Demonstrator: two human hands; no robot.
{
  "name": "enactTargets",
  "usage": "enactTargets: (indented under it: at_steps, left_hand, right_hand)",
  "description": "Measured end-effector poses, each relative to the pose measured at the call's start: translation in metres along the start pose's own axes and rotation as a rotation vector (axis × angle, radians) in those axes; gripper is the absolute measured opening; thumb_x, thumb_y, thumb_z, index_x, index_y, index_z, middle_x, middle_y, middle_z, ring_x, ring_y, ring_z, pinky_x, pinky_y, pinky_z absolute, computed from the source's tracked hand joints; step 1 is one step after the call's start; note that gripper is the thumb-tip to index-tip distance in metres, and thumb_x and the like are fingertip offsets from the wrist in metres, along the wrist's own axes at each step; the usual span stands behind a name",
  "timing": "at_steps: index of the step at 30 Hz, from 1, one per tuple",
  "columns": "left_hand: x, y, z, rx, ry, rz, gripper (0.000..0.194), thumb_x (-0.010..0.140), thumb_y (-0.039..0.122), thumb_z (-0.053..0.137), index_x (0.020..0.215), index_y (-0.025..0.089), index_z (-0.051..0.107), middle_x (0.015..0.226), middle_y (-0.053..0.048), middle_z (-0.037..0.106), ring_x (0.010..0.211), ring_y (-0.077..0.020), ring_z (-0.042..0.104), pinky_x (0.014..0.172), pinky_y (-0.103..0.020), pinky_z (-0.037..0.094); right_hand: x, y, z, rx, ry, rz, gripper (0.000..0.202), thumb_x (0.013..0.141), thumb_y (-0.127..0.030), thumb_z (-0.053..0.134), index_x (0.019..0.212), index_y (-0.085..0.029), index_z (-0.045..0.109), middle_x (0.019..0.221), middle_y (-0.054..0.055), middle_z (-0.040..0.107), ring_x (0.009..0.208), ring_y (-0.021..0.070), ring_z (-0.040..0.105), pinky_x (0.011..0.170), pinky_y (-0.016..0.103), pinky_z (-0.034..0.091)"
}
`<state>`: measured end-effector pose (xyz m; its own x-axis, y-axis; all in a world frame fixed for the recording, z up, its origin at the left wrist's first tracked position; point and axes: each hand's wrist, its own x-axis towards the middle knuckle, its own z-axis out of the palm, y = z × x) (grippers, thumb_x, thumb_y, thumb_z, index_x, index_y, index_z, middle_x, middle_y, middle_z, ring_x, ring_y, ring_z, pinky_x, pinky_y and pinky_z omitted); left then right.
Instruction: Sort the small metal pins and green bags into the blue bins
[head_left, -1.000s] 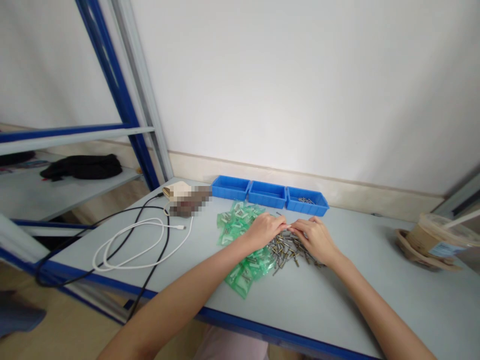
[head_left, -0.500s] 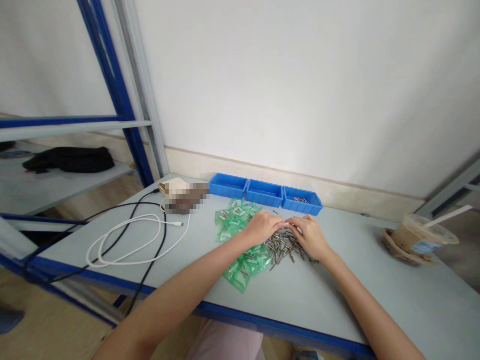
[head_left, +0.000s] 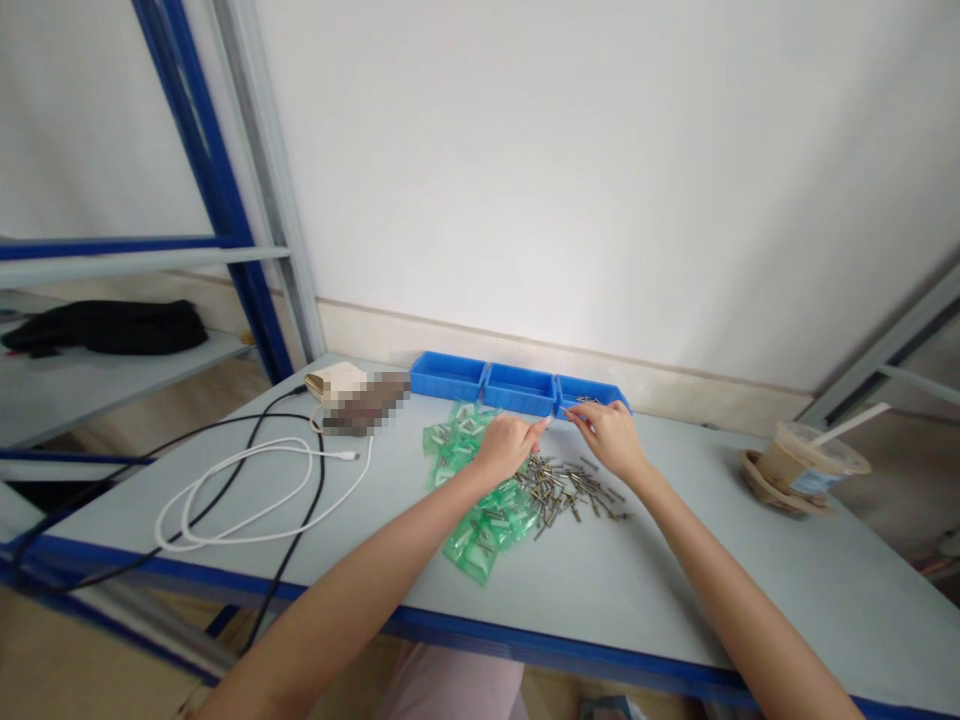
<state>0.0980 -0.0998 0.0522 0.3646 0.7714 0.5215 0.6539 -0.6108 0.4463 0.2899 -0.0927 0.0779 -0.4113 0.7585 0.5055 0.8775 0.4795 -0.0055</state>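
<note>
My left hand (head_left: 510, 446) is closed in a pinch above the green plastic packets (head_left: 480, 545); whatever its fingertips hold is too small to make out. Close by on the right, my right hand (head_left: 613, 436) pinches a small thin piece (head_left: 568, 411) at the front of the right blue bin (head_left: 581, 387). Several small metal pins lie inside that bin, partly hidden by the hand. Below both hands spreads a loose pile of metal pins (head_left: 570, 487), some brass-coloured, touching the packets.
A middle blue bin (head_left: 521, 403) and a left blue bin (head_left: 448, 385) stand along the wall. White cable (head_left: 187, 500) and black cable lie at left, near a partly blurred object (head_left: 367, 400). A drink cup (head_left: 806, 462) sits in a carton holder at right.
My hands have parted from where their fingertips met above the pile. The right one has moved toward the right bin, uncovering more pins. The whole view has shifted slightly.
</note>
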Motion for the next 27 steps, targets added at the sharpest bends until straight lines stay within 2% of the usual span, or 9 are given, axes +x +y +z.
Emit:
enactTargets:
  at_steps: [3, 5, 7, 9, 11, 15, 19, 22, 27]
  left_hand:
    - [0.002, -0.006, -0.001, 0.001, 0.018, -0.051, 0.061, 0.093, 0.041, 0.026, 0.049, 0.016, 0.06, 0.043, 0.0, 0.055, 0.049, -0.0126, 0.054, 0.065, -0.024, 0.037]
    - [0.003, -0.009, -0.002, 0.016, 0.018, -0.06, 0.06, 0.093, 0.041, 0.027, 0.049, 0.016, 0.06, 0.044, 0.0, 0.055, 0.049, -0.0128, 0.054, 0.063, -0.024, 0.037]
    - [0.004, -0.011, -0.002, 0.032, 0.02, -0.048, 0.059, 0.093, 0.04, 0.027, 0.05, 0.016, 0.06, 0.044, 0.0, 0.055, 0.049, -0.013, 0.054, 0.063, -0.024, 0.037]
    - [0.004, -0.012, -0.002, 0.054, 0.022, -0.02, 0.059, 0.093, 0.041, 0.026, 0.051, 0.016, 0.061, 0.045, -0.001, 0.056, 0.05, -0.0135, 0.054, 0.063, -0.024, 0.037]
    - [0.004, -0.013, -0.001, 0.08, 0.018, 0.013, 0.06, 0.093, 0.041, 0.025, 0.052, 0.016, 0.061, 0.046, -0.001, 0.057, 0.051, -0.0143, 0.055, 0.065, -0.025, 0.037]
    - [0.002, -0.012, 0.002, 0.119, -0.022, 0.059, 0.061, 0.093, 0.042, 0.024, 0.054, 0.015, 0.062, 0.049, -0.003, 0.059, 0.056, -0.016, 0.058, 0.067, -0.026, 0.037]
    - [0.001, -0.01, 0.003, 0.167, -0.058, 0.096, 0.06, 0.093, 0.041, 0.024, 0.057, 0.014, 0.064, 0.054, -0.005, 0.062, 0.057, -0.0164, 0.059, 0.066, -0.027, 0.038]
    - [0.001, -0.009, 0.004, 0.206, -0.077, 0.114, 0.057, 0.093, 0.04, 0.026, 0.059, 0.014, 0.064, 0.055, -0.006, 0.063, 0.058, -0.0165, 0.059, 0.065, -0.026, 0.038]
    - [-0.001, -0.008, 0.003, 0.268, -0.109, 0.169, 0.045, 0.092, 0.037, 0.033, 0.068, 0.014, 0.064, 0.063, -0.006, 0.064, 0.063, -0.0167, 0.059, 0.066, -0.026, 0.038]
  right_hand:
    - [0.016, 0.028, -0.001, -0.076, 0.034, 0.087, 0.028, 0.089, -0.034, 0.04, 0.094, -0.023, 0.065, 0.105, 0.007, 0.063, 0.088, 0.0203, 0.056, 0.07, 0.032, 0.029]
    - [0.018, 0.04, -0.003, -0.074, 0.111, 0.134, 0.027, 0.087, -0.03, 0.039, 0.096, -0.023, 0.064, 0.112, 0.008, 0.058, 0.094, 0.0213, 0.053, 0.073, 0.033, 0.029]
    - [0.013, 0.041, -0.005, -0.039, 0.197, 0.186, 0.028, 0.086, -0.023, 0.037, 0.088, -0.022, 0.065, 0.107, 0.008, 0.059, 0.093, 0.0204, 0.052, 0.075, 0.034, 0.03]
    - [0.002, 0.034, -0.007, -0.008, 0.21, 0.202, 0.029, 0.084, -0.019, 0.035, 0.074, -0.021, 0.063, 0.095, 0.006, 0.06, 0.09, 0.0192, 0.052, 0.076, 0.033, 0.03]
    - [-0.011, 0.023, -0.007, 0.014, 0.109, 0.147, 0.028, 0.083, -0.02, 0.036, 0.069, -0.021, 0.06, 0.092, 0.004, 0.061, 0.09, 0.0189, 0.051, 0.076, 0.033, 0.03]
    - [-0.026, 0.008, -0.001, 0.065, -0.183, 0.063, 0.023, 0.085, -0.03, 0.04, 0.082, -0.023, 0.061, 0.094, 0.004, 0.061, 0.089, 0.0195, 0.052, 0.074, 0.032, 0.032]
    - [-0.028, 0.006, 0.006, 0.064, -0.355, 0.056, 0.018, 0.08, -0.037, 0.052, 0.081, -0.023, 0.064, 0.092, 0.004, 0.062, 0.091, 0.0211, 0.052, 0.076, 0.032, 0.033]
    - [-0.028, 0.008, 0.011, 0.084, -0.405, 0.082, 0.016, 0.08, -0.032, 0.054, 0.079, -0.021, 0.065, 0.09, 0.005, 0.062, 0.089, 0.0209, 0.054, 0.074, 0.031, 0.033]
    - [-0.028, 0.006, 0.016, 0.083, -0.335, 0.076, 0.012, 0.079, -0.026, 0.055, 0.076, -0.019, 0.064, 0.086, 0.006, 0.064, 0.09, 0.0222, 0.055, 0.075, 0.032, 0.033]
